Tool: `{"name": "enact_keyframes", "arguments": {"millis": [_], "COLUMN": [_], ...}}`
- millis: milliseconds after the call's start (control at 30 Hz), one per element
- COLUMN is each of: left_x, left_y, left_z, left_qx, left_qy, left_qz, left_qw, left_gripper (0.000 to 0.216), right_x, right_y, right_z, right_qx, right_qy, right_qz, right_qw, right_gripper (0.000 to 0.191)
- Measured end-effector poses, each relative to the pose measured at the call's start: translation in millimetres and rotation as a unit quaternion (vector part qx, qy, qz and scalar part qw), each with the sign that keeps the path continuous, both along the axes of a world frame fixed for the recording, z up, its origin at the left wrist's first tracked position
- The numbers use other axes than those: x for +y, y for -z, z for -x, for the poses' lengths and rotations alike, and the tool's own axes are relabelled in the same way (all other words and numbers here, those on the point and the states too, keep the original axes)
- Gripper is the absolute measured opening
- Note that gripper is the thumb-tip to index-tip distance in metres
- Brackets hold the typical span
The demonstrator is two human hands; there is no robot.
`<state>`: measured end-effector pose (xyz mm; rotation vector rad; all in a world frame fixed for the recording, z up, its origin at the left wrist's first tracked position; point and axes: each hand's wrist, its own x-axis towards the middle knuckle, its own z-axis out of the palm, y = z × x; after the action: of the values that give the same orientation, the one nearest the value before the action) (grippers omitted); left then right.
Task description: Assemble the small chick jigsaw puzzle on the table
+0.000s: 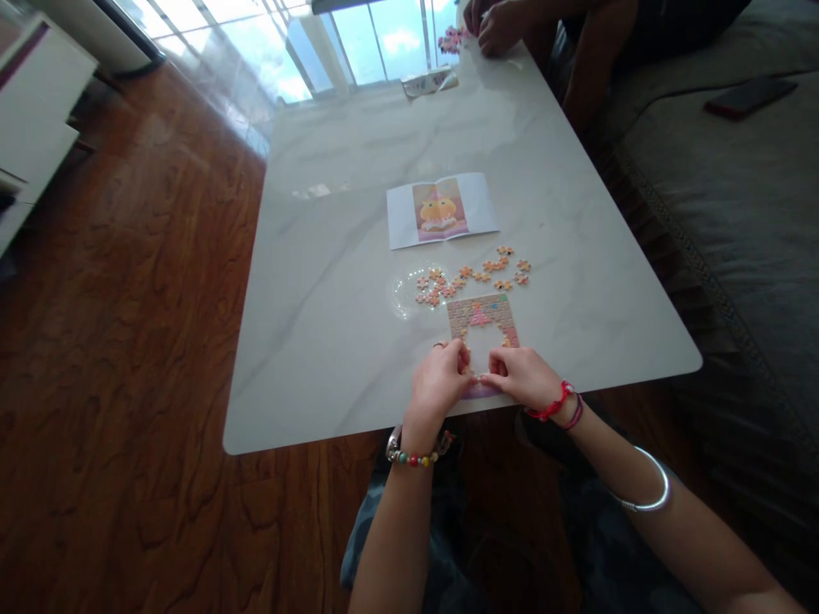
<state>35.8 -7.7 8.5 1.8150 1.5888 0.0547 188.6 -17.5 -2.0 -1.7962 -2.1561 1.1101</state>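
Observation:
A partly assembled jigsaw puzzle (pixel 455 314) lies near the table's front edge, its brick-patterned border joined and its middle open to the white tabletop. My left hand (pixel 444 375) rests at the puzzle's lower left, fingers pinched together. From the right, my right hand (pixel 521 375) meets it at the lower border, thumb and finger also pressed together. The fingertips almost touch over a small light puzzle piece (pixel 477 378), mostly covered by them. Just beyond the puzzle, several loose orange and pink puzzle pieces (pixel 466 273) are scattered.
A creased reference picture (pixel 441 209) lies past the loose pieces on the white marbled table (pixel 320 298). At the far end, another person's hands (pixel 496 26) handle a pink cluster (pixel 451 39) beside a wrapper (pixel 430 82). A phone (pixel 748 98) lies on the sofa (pixel 723 188) at right.

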Motion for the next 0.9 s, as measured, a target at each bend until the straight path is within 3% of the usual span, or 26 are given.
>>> {"name": "enact_keyframes", "arguments": {"millis": [133,233,333,500,633,733,900], "left_x": [1,3,6,16,27,37,66], "left_y": [-1.3,0.8,3.4,-1.5,-4.2,-2.0,4.6], "left_z": [-2,2,14,36,48,56,70], "left_qx": [0.015,-0.028,-0.14,-0.269,-0.268,-0.197,-0.06], "left_qy": [-0.013,-0.002,0.024,-0.022,-0.119,-0.196,-0.248], "left_qz": [0.015,0.018,0.044,0.094,0.03,-0.058,-0.173], "left_qw": [1.0,0.999,0.989,0.958,0.956,0.959,0.951], "left_gripper": [0.018,0.017,0.014,0.021,0.026,0.023,0.021], "right_x": [0,3,10,30,44,52,84], "right_y": [0.1,-5.2,-10.0,-1.3,7.4,5.6,-6.7], "right_z": [2,-6,-19,-35,-38,-40,-34], "right_qx": [0.001,0.076,0.194,0.254,0.227,0.209,0.159], "right_qy": [-0.01,0.014,0.092,0.224,0.269,0.275,0.203], "right_qz": [0.002,0.041,0.071,-0.036,-0.097,-0.134,-0.141], "right_qw": [1.0,0.996,0.974,0.94,0.931,0.929,0.956], "right_gripper": [0.018,0.021,0.027,0.04,0.042,0.038,0.029]}}
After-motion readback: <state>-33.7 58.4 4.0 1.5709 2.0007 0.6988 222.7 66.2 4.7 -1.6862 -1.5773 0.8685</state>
